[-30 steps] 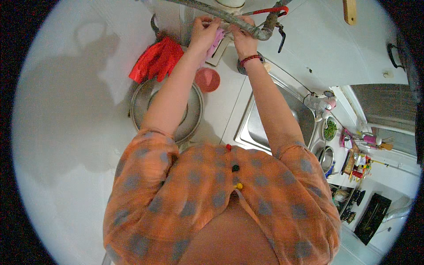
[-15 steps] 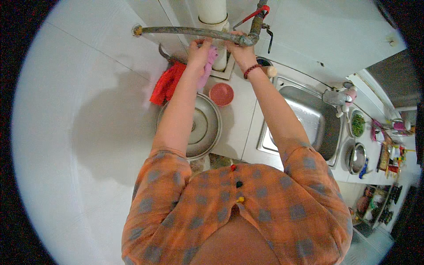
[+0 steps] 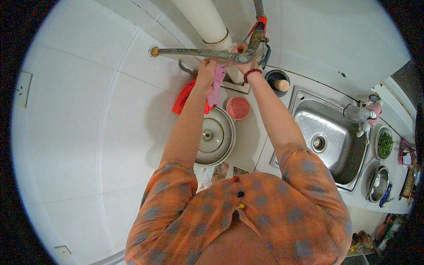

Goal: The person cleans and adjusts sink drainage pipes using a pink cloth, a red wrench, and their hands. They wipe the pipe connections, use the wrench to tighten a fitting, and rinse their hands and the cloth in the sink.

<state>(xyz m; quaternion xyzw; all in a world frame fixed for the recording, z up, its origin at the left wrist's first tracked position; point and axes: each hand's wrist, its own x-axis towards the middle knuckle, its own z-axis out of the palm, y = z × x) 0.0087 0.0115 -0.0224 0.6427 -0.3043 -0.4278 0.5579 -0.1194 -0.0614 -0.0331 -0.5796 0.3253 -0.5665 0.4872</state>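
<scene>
My left hand (image 3: 206, 73) is raised to the grey horizontal pipe (image 3: 190, 52), its fingers curled at the pipe's lower side. What they grip is hidden. Right beside it hangs a pink cloth (image 3: 216, 87); whether the hand holds it I cannot tell. My right hand (image 3: 244, 62), a dark red bead bracelet (image 3: 252, 75) at its wrist, reaches behind the pipe joint against the thick white pipe (image 3: 204, 22). Its fingers are bent and partly covered by the joint. A red cloth (image 3: 183, 98) hangs behind my left forearm, near a dark curved handle (image 3: 184, 67).
Below my arms are a round lidded pot (image 3: 221, 148) and a pink bowl (image 3: 238, 108). A dark mortar (image 3: 274, 81) with a wooden pestle stands right of my wrist, before the steel sink (image 3: 304, 115). Further right are a plate of green vegetables (image 3: 385, 143) and a metal bowl (image 3: 380, 185).
The view has shifted, so the scene sits lower and further right, with more of the sink showing. Both hands stay up at the pipes; the right hand's fingers have shifted slightly.
</scene>
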